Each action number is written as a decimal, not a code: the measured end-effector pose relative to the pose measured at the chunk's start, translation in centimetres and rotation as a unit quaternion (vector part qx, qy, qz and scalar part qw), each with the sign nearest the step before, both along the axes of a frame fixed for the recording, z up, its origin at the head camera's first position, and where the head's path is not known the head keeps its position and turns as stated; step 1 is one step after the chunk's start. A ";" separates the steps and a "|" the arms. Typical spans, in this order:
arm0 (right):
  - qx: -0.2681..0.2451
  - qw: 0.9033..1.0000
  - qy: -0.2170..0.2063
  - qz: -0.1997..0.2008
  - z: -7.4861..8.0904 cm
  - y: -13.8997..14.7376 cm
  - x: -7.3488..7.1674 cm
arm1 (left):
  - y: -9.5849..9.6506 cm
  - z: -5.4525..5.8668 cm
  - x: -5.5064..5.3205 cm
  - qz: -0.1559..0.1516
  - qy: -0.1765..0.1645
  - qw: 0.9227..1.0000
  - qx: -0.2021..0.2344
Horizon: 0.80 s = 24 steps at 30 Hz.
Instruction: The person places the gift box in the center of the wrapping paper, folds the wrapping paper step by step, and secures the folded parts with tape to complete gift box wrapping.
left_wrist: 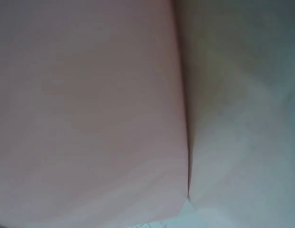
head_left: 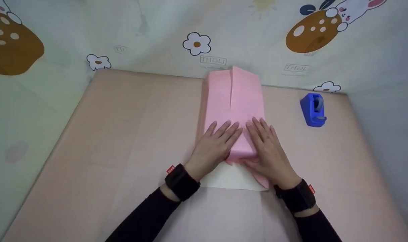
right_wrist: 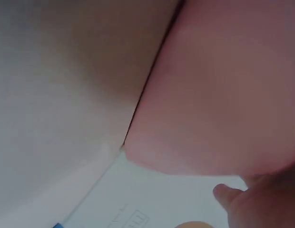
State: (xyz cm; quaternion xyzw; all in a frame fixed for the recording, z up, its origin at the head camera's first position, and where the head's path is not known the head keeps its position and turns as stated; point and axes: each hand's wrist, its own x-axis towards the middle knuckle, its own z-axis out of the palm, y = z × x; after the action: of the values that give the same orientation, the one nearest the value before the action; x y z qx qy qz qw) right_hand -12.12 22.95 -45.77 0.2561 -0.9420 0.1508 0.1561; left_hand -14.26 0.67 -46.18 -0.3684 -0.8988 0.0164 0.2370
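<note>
A long box-shaped package in pink paper (head_left: 246,90) lies lengthwise in the middle of the table, a paper edge running down the far part of its top. My left hand (head_left: 212,149) rests on the near left part with fingers extended forward. On the near right part lies my right hand (head_left: 271,154), its fingers also straight and its thumb down at the near end. A flap with its white underside (head_left: 231,176) up spreads toward me from that end, one pink corner folded over it. The package's sides fill much of both wrist views.
A blue tape dispenser (head_left: 313,111) stands at the far right of the table (head_left: 150,111). A printed curtain-like sheet (head_left: 150,33) with flowers and rabbits borders the table's back and sides, right behind the package's far end.
</note>
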 end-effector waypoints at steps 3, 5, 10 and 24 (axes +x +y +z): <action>-0.021 0.999 -0.014 -0.037 -0.1 0.7 0.4 | 0.0 0.0 0.0 -0.001 -0.002 1.000 0.001; -0.030 0.997 -0.030 -0.067 -0.2 1.0 0.7 | 0.0 0.0 0.0 0.000 -0.008 1.000 -0.004; -0.040 0.988 -0.085 -0.122 -0.1 0.7 1.2 | -0.2 0.7 0.1 -0.012 -0.066 0.997 -0.029; -0.028 0.984 -0.105 -0.141 0.3 0.6 1.7 | 1.4 -0.1 0.4 0.028 0.013 0.999 -0.010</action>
State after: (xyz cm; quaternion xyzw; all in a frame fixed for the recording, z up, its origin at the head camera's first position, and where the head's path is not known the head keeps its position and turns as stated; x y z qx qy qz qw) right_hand -10.39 23.56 -45.49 0.0986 -0.9752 0.1797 0.0834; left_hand -13.86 2.02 -46.24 -0.3450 -0.9056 0.0369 0.2440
